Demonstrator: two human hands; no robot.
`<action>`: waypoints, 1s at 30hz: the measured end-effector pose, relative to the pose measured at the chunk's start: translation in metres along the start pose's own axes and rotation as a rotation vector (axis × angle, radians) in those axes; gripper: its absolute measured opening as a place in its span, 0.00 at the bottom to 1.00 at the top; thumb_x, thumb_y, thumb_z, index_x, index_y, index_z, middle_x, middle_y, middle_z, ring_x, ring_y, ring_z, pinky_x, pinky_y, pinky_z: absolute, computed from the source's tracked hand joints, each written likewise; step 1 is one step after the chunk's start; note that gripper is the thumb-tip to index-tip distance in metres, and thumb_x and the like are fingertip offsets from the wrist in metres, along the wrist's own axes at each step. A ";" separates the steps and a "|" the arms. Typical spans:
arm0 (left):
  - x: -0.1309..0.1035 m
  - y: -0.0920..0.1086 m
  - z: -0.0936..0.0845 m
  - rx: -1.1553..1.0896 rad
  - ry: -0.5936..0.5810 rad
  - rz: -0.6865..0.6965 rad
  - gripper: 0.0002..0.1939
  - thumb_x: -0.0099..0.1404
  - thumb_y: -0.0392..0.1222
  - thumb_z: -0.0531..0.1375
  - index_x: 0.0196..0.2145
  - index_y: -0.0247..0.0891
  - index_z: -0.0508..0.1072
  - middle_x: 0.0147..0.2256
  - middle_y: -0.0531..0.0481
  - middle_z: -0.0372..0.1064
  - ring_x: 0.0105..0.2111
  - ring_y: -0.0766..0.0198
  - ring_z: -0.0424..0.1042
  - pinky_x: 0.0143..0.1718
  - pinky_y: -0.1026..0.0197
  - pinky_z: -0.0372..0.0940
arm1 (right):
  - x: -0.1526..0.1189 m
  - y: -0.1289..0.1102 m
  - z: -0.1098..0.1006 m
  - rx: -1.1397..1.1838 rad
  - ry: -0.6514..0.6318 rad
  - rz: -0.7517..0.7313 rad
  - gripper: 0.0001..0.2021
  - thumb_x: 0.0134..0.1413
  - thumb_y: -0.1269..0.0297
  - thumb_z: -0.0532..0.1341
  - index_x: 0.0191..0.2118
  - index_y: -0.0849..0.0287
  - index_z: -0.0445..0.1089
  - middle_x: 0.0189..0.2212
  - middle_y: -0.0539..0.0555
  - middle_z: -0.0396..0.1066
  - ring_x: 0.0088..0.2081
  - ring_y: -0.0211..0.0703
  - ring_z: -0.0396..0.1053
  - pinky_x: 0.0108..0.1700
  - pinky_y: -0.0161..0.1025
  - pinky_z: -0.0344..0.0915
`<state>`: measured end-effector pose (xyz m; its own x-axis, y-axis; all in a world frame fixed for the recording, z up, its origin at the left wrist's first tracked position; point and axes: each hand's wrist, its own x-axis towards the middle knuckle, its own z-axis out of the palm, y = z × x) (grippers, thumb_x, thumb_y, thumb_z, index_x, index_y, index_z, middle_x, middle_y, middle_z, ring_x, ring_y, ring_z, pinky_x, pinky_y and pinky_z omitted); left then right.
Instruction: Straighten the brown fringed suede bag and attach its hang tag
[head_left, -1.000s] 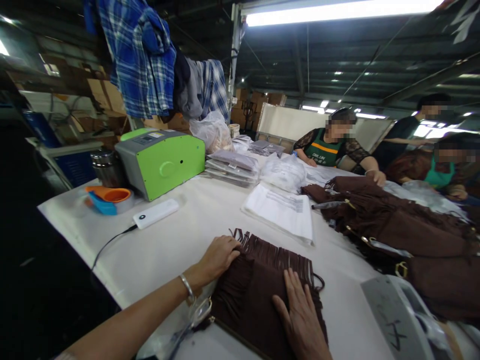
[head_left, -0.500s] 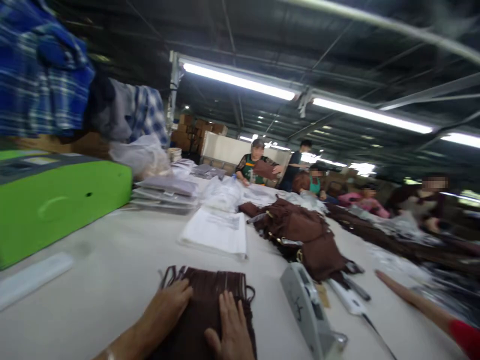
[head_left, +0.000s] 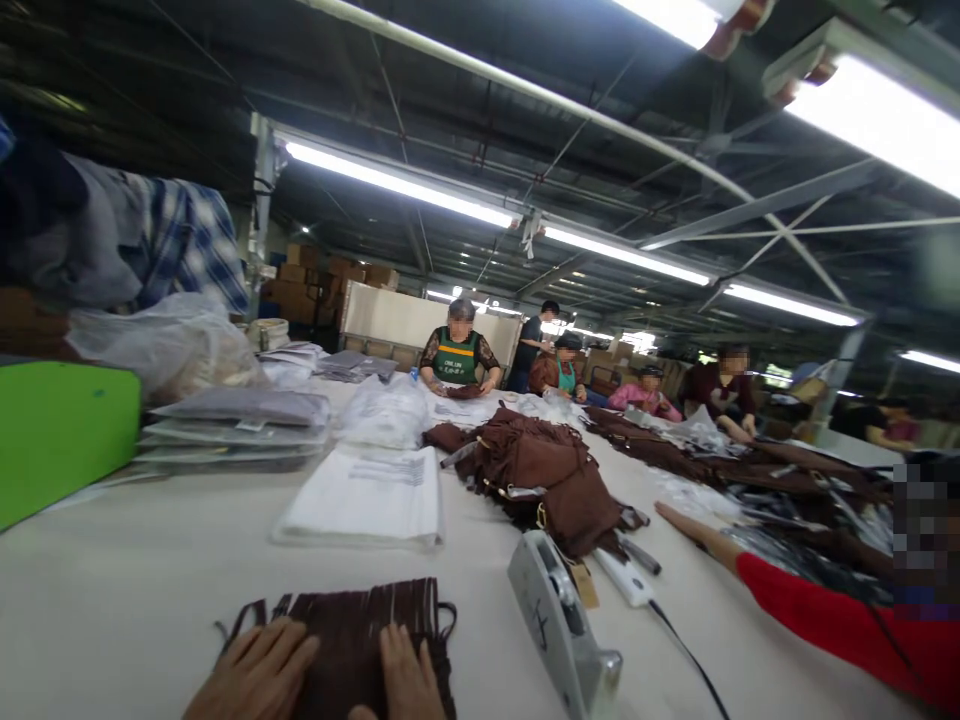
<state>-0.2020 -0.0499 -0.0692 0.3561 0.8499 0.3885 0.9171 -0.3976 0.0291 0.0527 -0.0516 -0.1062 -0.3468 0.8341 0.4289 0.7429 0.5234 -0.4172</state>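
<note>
Pressing both palms flat, we have the brown fringed piece (head_left: 360,635) pinned to the white table (head_left: 150,590) right at our near edge. Our left hand (head_left: 251,680) lies open on the piece's left part, fingers spread and released rather than gripping; our right hand (head_left: 405,680) rests the same way on its right part, though the frame cuts off both wrists, so we cannot be sure how hard either one bears down.

To smooth it well, we judge that the hands should sweep outward from the middle of the piece, keeping the fringe strands straight and parallel instead of bunching them. The loose loops at the piece's far left and far right corners need watching, since they could fold under.

Beyond the piece lies a stack of white printed sheets (head_left: 367,495). To its right stands a grey tagging tool (head_left: 559,620), close enough that a wide sweep might knock it. Farther beyond that, a heap of brown bags (head_left: 547,475) sits on the table, and a co-worker's red sleeve (head_left: 832,625) reaches in from the right.
</note>
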 end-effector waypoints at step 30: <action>-0.014 -0.014 -0.073 -0.338 -0.071 -0.492 0.23 0.71 0.49 0.48 0.58 0.34 0.63 0.57 0.39 0.63 0.57 0.55 0.62 0.59 0.52 0.57 | 0.044 0.050 -0.120 0.006 -0.206 0.485 0.22 0.57 0.49 0.53 0.44 0.61 0.73 0.40 0.62 0.77 0.44 0.54 0.74 0.45 0.44 0.68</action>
<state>-0.2323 -0.0816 -0.0082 -0.0744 0.9784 0.1929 0.8737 -0.0293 0.4857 0.1431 -0.0099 -0.0117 -0.0700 0.9974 0.0189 0.8429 0.0693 -0.5335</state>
